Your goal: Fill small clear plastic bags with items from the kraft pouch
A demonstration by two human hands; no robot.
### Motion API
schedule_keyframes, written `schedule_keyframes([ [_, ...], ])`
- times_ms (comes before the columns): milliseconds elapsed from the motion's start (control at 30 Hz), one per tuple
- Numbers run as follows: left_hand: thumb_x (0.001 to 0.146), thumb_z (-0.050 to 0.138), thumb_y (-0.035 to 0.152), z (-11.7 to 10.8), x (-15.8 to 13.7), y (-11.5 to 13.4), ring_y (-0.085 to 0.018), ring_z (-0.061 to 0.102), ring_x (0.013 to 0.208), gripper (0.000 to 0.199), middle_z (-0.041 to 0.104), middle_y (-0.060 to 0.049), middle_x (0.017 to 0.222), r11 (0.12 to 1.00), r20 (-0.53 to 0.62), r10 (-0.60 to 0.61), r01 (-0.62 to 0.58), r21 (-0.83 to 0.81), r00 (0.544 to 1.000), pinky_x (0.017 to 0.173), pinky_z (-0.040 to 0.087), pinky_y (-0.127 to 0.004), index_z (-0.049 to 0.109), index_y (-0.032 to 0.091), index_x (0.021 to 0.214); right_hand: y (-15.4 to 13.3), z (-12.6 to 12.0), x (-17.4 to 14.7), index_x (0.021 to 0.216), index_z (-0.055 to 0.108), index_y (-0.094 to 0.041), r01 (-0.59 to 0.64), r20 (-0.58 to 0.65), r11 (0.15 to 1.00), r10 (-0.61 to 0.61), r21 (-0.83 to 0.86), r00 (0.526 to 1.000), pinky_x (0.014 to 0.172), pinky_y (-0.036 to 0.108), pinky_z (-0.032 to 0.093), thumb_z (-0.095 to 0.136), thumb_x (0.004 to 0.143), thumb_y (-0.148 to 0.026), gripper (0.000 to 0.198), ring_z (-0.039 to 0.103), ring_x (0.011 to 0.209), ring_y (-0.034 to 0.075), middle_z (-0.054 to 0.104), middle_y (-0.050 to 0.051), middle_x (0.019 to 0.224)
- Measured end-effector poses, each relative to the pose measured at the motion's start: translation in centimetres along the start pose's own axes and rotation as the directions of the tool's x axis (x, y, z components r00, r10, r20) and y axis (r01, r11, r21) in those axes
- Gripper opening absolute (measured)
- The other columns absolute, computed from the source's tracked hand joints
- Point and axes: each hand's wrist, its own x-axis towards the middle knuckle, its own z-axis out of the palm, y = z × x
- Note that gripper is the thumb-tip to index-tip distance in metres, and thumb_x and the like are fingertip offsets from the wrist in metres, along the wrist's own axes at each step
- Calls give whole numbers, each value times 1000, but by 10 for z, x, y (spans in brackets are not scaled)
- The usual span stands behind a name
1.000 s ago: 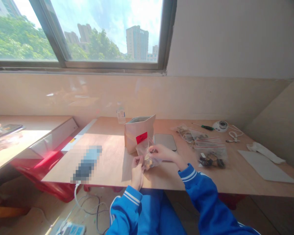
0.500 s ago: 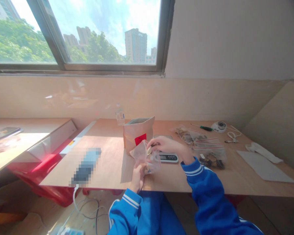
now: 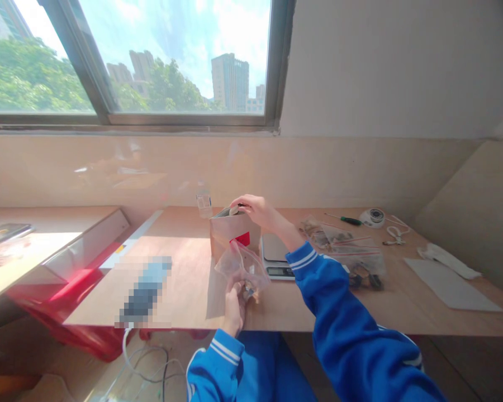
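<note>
My left hand (image 3: pixel 233 304) holds a small clear zip bag (image 3: pixel 243 269) with a few brown pieces at its bottom, just above the near edge of the wooden table (image 3: pixel 184 290). My right hand (image 3: pixel 254 209) reaches over the open top of a standing brown paper pouch (image 3: pixel 231 237) with a red label, pinching a small pale piece at the pouch mouth. A small digital scale (image 3: pixel 275 257) lies right behind my right forearm.
Several clear bags with brown contents (image 3: pixel 343 251) lie right of the scale. A green-handled screwdriver (image 3: pixel 347 219), a round white device (image 3: pixel 372 217), a white cable, a paper sheet (image 3: pixel 450 283) and a small bottle (image 3: pixel 203 202) also rest here. A blurred object (image 3: pixel 145 290) lies at left.
My right hand took a small pale piece out of the clear bag and carried it up and back to the pouch's open top. The left hand kept holding the bag.
</note>
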Motion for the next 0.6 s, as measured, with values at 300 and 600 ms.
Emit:
schedule_keyframes([
  [300, 62, 67, 23, 1, 0, 0, -16, 64, 65, 21, 67, 0, 71, 1000, 4, 14, -14, 15, 1000, 62, 50, -28, 61, 18, 81, -5, -3, -15, 129, 49, -23, -30, -57, 999, 29, -22, 998, 85, 31, 47, 51, 86, -18, 43, 57, 93, 15, 57, 8, 119],
  [600, 52, 57, 8, -2, 0, 0, -16, 63, 70, 45, 69, -2, 81, 999, 33, 32, -32, 2, 999, 62, 47, -27, 64, 18, 95, -30, 4, -82, 92, 62, -18, -372, 153, 927, 360, 54, 920, 64, 22, 45, 39, 85, -12, 25, 58, 70, 12, 64, 2, 80],
])
